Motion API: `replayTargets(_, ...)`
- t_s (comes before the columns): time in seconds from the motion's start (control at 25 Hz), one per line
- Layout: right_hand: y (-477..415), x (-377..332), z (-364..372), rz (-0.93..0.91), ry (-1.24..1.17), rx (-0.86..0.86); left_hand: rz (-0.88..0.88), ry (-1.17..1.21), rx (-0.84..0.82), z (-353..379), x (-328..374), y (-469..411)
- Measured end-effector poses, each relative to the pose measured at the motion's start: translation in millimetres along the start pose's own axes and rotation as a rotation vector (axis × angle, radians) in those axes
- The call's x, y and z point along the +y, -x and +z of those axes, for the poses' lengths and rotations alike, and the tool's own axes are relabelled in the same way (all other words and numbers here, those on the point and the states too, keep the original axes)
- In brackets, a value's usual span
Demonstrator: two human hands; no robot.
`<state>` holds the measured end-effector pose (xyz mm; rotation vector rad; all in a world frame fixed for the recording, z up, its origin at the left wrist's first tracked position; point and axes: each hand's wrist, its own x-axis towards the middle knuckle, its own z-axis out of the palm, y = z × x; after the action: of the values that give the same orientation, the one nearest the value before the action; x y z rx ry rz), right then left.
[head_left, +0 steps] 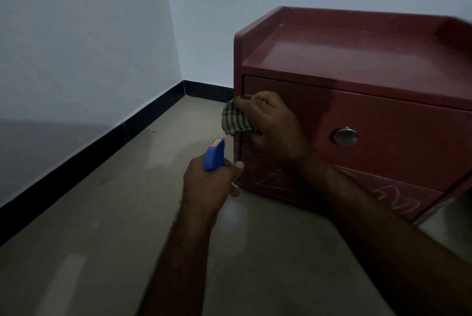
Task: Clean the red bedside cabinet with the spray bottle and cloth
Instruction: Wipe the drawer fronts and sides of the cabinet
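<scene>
Head view, dim light. Red bedside cabinet (357, 55) sits on the floor (102, 213) near the room corner, close to the wall (76, 34) with the black skirting (89, 152). Right hand (273, 121) has its fingers curled round a bunched checked cloth (235, 121) and holds it against the left edge of the upper drawer (396, 131), well left of the round metal knob (346, 136). Left hand (207, 182) grips the spray bottle (214, 154) by the neck, fingers wrapped round it; the blue spray head sticks up above the fist, nozzle up and away, just beside the cabinet's lower left front corner. Bottle body is mostly hidden by the hand, only a pale blur below it. Lower drawer (383, 193) front shows pale scribble marks on both sides of the right forearm.
</scene>
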<state>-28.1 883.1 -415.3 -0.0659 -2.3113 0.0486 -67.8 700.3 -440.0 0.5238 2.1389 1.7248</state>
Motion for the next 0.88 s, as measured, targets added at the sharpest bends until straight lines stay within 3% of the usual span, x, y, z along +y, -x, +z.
replayTargets(0.12, 6, 4, 13, -0.091, 0.076, -0.044, -0.003, -0.005, 0.01, -4, 0, -3)
replayTargets(0.28, 7, -2, 22, -0.056, 0.094, 0.055, -0.011, -0.005, 0.016, -6, -2, -4)
replayTargets(0.44, 33, -8, 33, -0.076, 0.108, -0.053, -0.021, 0.016, 0.01, -11, -5, -1)
replayTargets(0.64, 12, -18, 43, 0.086, 0.031, 0.118, -0.033, 0.006, 0.032, -17, -8, -7)
replayTargets(0.76, 32, -24, 49, 0.077, 0.041, 0.016, -0.028, -0.003, 0.021, -21, -12, -6)
replayTargets(0.88, 33, -35, 57, 0.145, 0.028, 0.044, -0.022, 0.005, 0.035, -26, -14, -8)
